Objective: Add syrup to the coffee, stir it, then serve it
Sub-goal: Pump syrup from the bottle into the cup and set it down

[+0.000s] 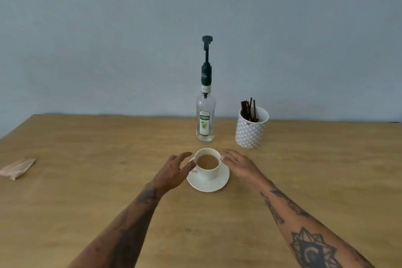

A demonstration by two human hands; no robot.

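Here we are at the light brown wooden table [87, 180], and dead centre sits the cream ceramic cup [208, 164] of milky brown coffee, upright on its round cream saucer [207, 183]. Both hands flank it! The left hand [174, 169] comes in from seven o'clock of the cup, fingers spread and loose, gripping nothing, fingertips right at the cup's left side by the handle; whether they touch it, I cannot tell. The right hand [239, 164] sits at three o'clock, fingers extended and relaxed, empty, fingertips just beside the cup's rim. Up at twelve o'clock of the cup stands the tall clear glass syrup bottle [205, 119] with a white and green label and a dark green pump top [206, 59], upright and apart from both hands. At one o'clock, a white patterned ceramic holder [251, 130] carries dark brown stirring sticks [249, 109]. Far out at nine o'clock lies a crumpled tan paper wrapper [18, 167], flat on the wood.
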